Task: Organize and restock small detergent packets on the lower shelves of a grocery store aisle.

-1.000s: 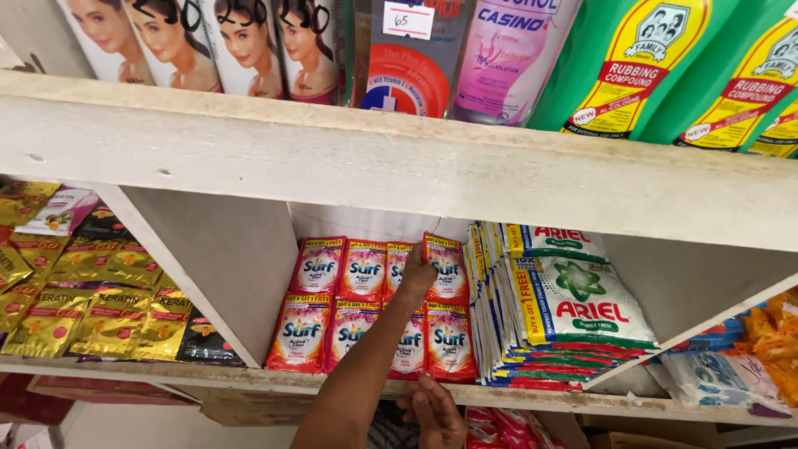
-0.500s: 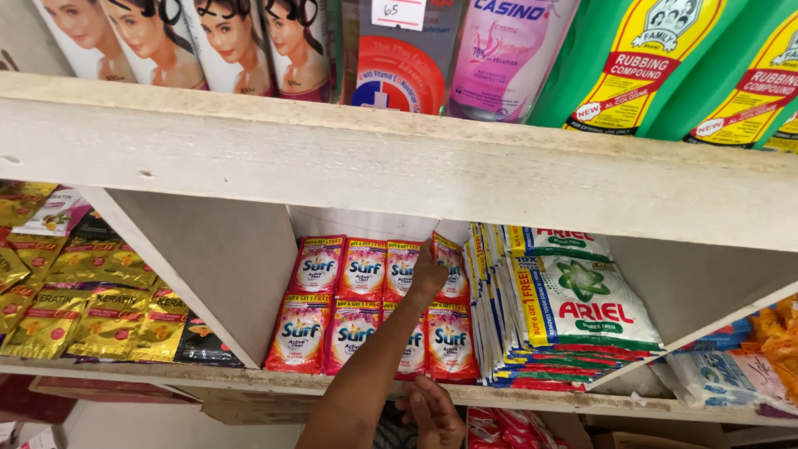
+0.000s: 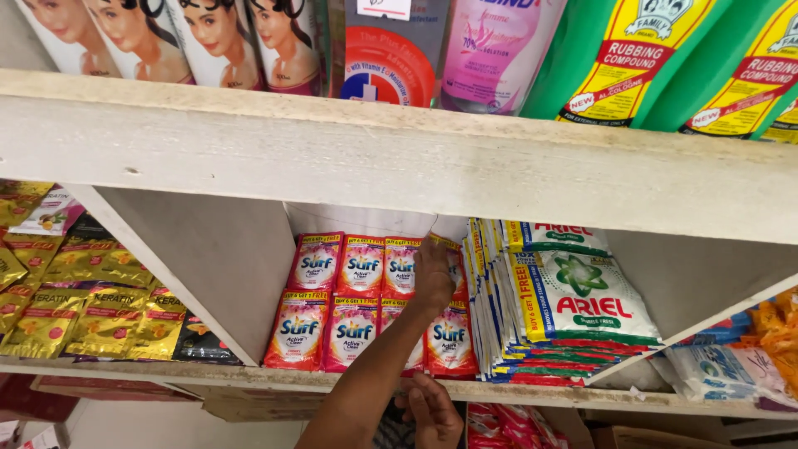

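Left hand (image 3: 434,278) is up in the shelf (image 3: 399,162) compartment, grip pinching the top-right red sachet (image 3: 453,266) in the hanging rows, just beside the stack of white-and-green packets (image 3: 573,303). Right hand (image 3: 432,411) hangs below the shelf edge, loosely curled, empty.

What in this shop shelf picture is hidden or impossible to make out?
- Head view: the sachet under the left hand is covered by it; grip unclear.
- The right hand sits low by the shelf edge, its fingers cut off by the frame; whether it holds anything is unclear.
- The green bottles are cropped by the top edge.
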